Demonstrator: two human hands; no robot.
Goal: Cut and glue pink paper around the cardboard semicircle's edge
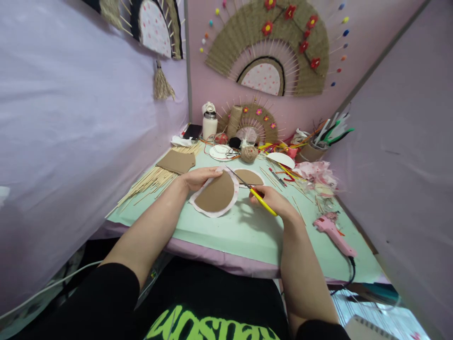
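Observation:
My left hand (pixel 198 178) grips the top left edge of a brown cardboard half-round (pixel 215 194) backed with white patterned fabric, and lifts it slightly off the green mat (pixel 244 231). My right hand (pixel 272 200) is closed on yellow-handled scissors (pixel 252 189). Their blades point up and left, along the straight right edge of the cardboard piece. A second brown half-round on white fabric (pixel 249 177) lies just behind the scissors.
A pink glue gun (pixel 334 233) lies at the right front of the mat. Bamboo skewers (pixel 155 182) and a brown card (pixel 176 161) lie at the left. Twine ball (pixel 249 154), bottle (pixel 209 123), tool cup (pixel 313 151) and pink fabric scraps (pixel 316 174) crowd the back.

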